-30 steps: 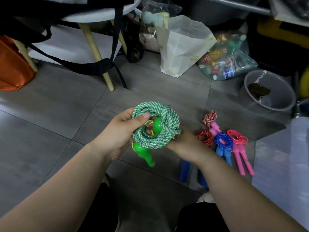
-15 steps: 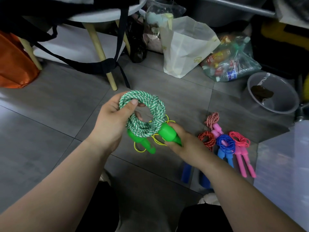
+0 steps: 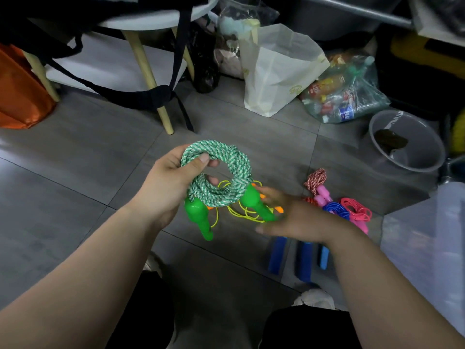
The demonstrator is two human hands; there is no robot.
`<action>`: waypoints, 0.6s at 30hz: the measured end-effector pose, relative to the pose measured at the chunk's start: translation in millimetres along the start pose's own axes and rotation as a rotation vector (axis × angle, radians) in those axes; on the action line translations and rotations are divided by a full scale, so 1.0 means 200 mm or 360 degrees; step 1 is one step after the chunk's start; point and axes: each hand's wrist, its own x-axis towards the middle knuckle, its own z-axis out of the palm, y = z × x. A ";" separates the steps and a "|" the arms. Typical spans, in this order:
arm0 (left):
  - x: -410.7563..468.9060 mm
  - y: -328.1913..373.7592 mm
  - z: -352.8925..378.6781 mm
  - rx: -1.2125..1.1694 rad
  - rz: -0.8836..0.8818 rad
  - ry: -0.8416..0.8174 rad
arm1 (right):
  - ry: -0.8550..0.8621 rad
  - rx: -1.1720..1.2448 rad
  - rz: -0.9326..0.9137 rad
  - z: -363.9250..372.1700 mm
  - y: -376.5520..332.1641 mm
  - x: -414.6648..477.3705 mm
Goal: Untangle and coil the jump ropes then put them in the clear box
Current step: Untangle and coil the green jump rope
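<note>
So the green-and-white rope (image 3: 221, 172), a chunky braided cord, is being held in a tidy ring by the left hand (image 3: 168, 185). Thumb and fingers are being clamped around one side of the coil, probably so the loops aren't being allowed to spring apart. One glossy green handle (image 3: 200, 220) is being let dangle below the palm. The other green handle (image 3: 258, 205) is being touched by the right hand (image 3: 294, 217), whose fingers are looking straight and loose rather than wrapped, though it's blurry, so that's being said lightly. The coil is being held in the air above the grey floor tiles (image 3: 88, 159), not yet in the clear box (image 3: 427, 243), which is looking frosted over at the right edge. Underneath, a thin yellow cord (image 3: 247, 217) is lying loose, and a slick plastic blue coil (image 3: 336, 209) and pink coil (image 3: 358, 211) are being parked near the box, likely queued for it.
</note>
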 end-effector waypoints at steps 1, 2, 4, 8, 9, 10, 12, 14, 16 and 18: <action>-0.01 0.00 0.02 0.0011 -0.0013 -0.0050 | 0.0022 0.0200 -0.0032 -0.01 -0.02 0.00; -0.01 -0.01 0.03 0.0027 -0.0020 -0.0095 | 0.0058 0.0448 -0.0089 -0.01 -0.04 0.00; -0.03 -0.02 0.06 0.0027 -0.0051 -0.0160 | 0.0096 0.0781 -0.0207 0.00 -0.08 0.02; -0.01 -0.04 0.06 0.0028 -0.0042 -0.0123 | 0.0193 0.0719 -0.0288 0.08 -0.10 0.06; -0.01 -0.04 0.06 0.0035 -0.0042 -0.0103 | 0.0246 0.0725 -0.0284 0.09 -0.09 0.07; -0.01 -0.05 0.06 0.0031 -0.0045 -0.0090 | 0.0291 0.0717 -0.0295 0.09 -0.09 0.07; -0.01 -0.06 0.05 0.0049 -0.0097 -0.0119 | 0.0405 0.0660 -0.0324 0.08 -0.10 0.06; -0.01 -0.06 0.05 0.0168 -0.0176 -0.0206 | 0.0516 0.0637 -0.0326 0.07 -0.10 0.05; -0.01 -0.06 0.05 0.0269 -0.0244 -0.0251 | 0.0570 0.0555 -0.0284 0.07 -0.09 0.06; -0.01 -0.07 0.05 0.0270 -0.0264 -0.0202 | 0.0651 0.0624 -0.0236 0.09 -0.07 0.07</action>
